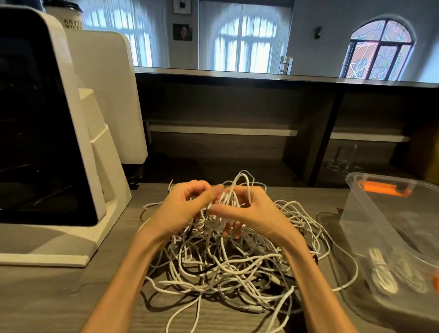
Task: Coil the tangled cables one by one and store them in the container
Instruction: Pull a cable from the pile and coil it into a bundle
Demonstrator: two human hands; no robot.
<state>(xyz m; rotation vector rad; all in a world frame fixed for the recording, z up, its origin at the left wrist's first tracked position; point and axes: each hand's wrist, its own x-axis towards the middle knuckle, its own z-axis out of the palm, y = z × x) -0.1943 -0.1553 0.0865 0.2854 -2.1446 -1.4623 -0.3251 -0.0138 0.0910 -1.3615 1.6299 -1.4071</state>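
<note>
Fingers (pixel 213 193) of both hands pinch white cable loops above the tangled cables (pixel 224 262) on the table (pixel 44 297). Coiled cables lie in the blurry clear container (pixel 377 223) at right. A cup (pixel 66 15) reads "ANYTI", cut off.

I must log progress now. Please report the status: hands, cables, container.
Left hand and right hand both grip a white cable bundle above the tangled pile. Clear container at right holds coiled cables. Nothing blocks the way.
</note>
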